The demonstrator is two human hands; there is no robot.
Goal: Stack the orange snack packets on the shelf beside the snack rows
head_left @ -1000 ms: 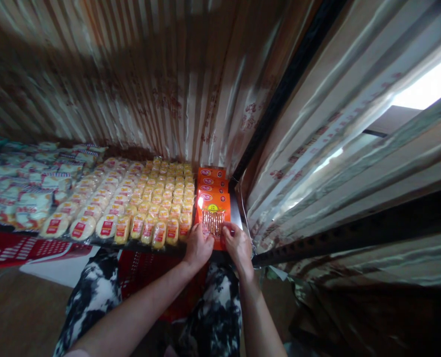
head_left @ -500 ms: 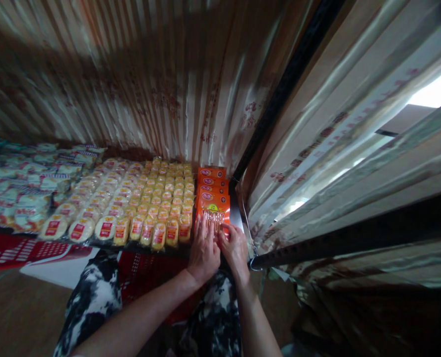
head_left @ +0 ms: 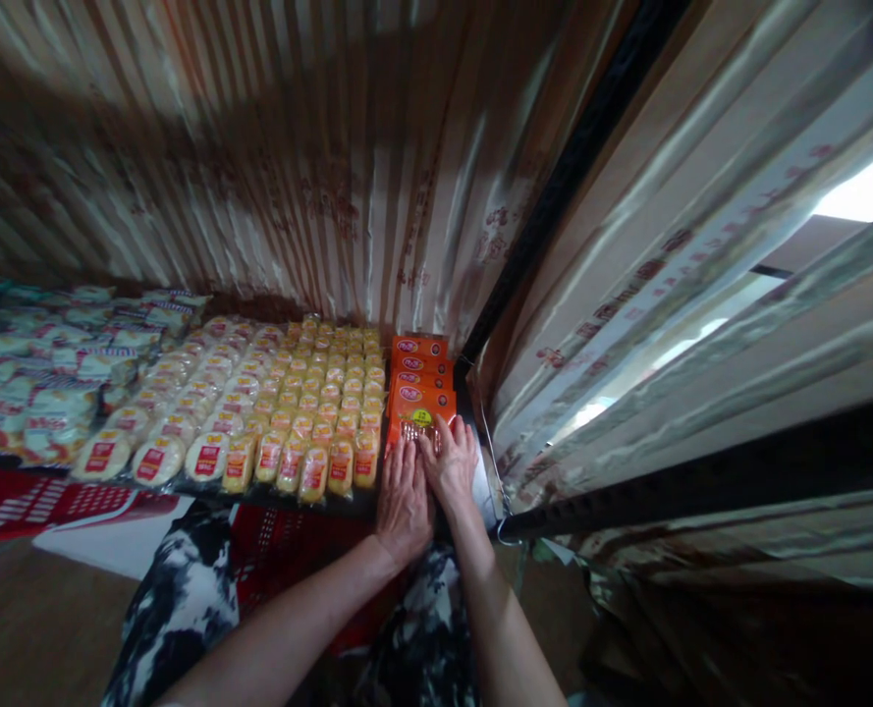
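Note:
Several orange snack packets (head_left: 423,401) lie overlapped in a column at the right end of a shelf, the front one with a see-through lower part. My left hand (head_left: 405,501) rests with stretched fingers against the near edge of the front packet. On that packet's lower right lies my right hand (head_left: 452,463), fingers spread and flat over the clear part. Both hands partly cover the packet. Left of them stand rows of small yellow wrapped cakes (head_left: 312,475), the closest row near my left fingers.
Round white wrapped cakes (head_left: 208,455) and white bags (head_left: 60,420) fill the shelf farther left. A dark metal post (head_left: 531,245) and rail (head_left: 672,481) bound the right side. Corrugated sheeting stands behind. Below the shelf is a red basket (head_left: 45,503).
My right hand has shifted up and flattened from a pinch at the packet's lower right. My left hand has slid slightly down toward me.

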